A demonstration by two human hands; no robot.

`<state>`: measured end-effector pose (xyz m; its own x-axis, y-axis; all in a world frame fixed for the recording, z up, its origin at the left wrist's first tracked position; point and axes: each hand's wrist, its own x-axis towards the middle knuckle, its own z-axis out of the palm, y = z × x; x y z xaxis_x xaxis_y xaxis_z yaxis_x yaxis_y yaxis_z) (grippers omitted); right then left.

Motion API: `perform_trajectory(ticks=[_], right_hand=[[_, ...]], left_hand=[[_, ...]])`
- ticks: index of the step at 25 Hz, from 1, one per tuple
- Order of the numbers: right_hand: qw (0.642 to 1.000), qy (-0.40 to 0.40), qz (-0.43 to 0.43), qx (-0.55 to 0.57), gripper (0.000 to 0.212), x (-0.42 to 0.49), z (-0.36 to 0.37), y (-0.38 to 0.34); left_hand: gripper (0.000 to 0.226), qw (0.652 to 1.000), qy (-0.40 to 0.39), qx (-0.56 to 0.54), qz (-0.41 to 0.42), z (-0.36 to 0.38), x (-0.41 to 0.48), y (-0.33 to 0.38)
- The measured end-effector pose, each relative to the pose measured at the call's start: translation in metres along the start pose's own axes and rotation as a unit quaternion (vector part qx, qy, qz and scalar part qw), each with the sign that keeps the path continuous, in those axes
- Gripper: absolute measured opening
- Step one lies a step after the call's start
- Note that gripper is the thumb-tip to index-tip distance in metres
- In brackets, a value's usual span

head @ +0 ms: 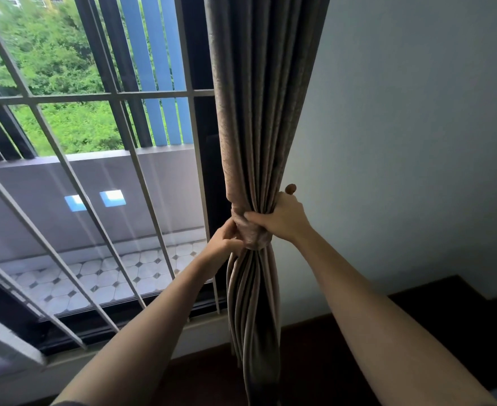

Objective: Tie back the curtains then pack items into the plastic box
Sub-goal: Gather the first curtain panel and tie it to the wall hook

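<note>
A brown-grey curtain [259,112] hangs bunched at the window's right side, against the wall. A fabric tie-back band [251,234] of the same cloth is wrapped around its gathered middle. My left hand [226,241] pinches the band from the left side. My right hand [282,219] grips the curtain and the band's upper edge from the right, fingers across the front. Below the band the folds fall loose toward the floor. A small brown wall hook [290,189] peeks out just above my right hand. No plastic box is in view.
A window with white metal bars [95,96] fills the left, a tiled balcony and green trees beyond. The pale wall [402,127] is on the right. Dark wooden floor and a dark furniture edge [452,294] lie at the lower right.
</note>
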<state>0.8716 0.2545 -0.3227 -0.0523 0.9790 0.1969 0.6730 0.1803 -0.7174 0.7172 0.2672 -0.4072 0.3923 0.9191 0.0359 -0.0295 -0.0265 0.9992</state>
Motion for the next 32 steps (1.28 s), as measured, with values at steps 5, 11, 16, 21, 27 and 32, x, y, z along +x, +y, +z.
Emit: perform_trajectory(ticks=[5, 11, 16, 21, 27, 32], right_hand=[[0.988, -0.121, 0.004, 0.098, 0.041, 0.011, -0.018, -0.011], [0.952, -0.256, 0.071, 0.152, 0.038, 0.023, -0.032, -0.033], [0.947, -0.267, 0.069, 0.166, 0.039, 0.027, -0.03, -0.036], [0.945, -0.282, 0.037, 0.16, 0.032, 0.029, -0.031, -0.027], [0.97, -0.113, 0.083, 0.197, 0.022, 0.023, 0.0, 0.049], [0.966, -0.182, 0.125, 0.137, 0.032, 0.015, 0.045, 0.082]], left_hand=[[0.072, 0.983, 0.036, 0.18, 0.005, 0.003, 0.013, 0.004], [0.053, 0.972, 0.16, 0.167, 0.031, 0.02, 0.013, 0.007], [0.032, 0.96, 0.261, 0.096, 0.042, 0.035, 0.018, 0.004], [0.027, 0.951, 0.29, 0.1, 0.036, 0.027, 0.021, -0.002], [0.03, 0.95, 0.279, 0.137, 0.03, 0.007, 0.024, -0.005], [0.037, 0.955, 0.248, 0.151, 0.051, 0.005, 0.016, 0.0]])
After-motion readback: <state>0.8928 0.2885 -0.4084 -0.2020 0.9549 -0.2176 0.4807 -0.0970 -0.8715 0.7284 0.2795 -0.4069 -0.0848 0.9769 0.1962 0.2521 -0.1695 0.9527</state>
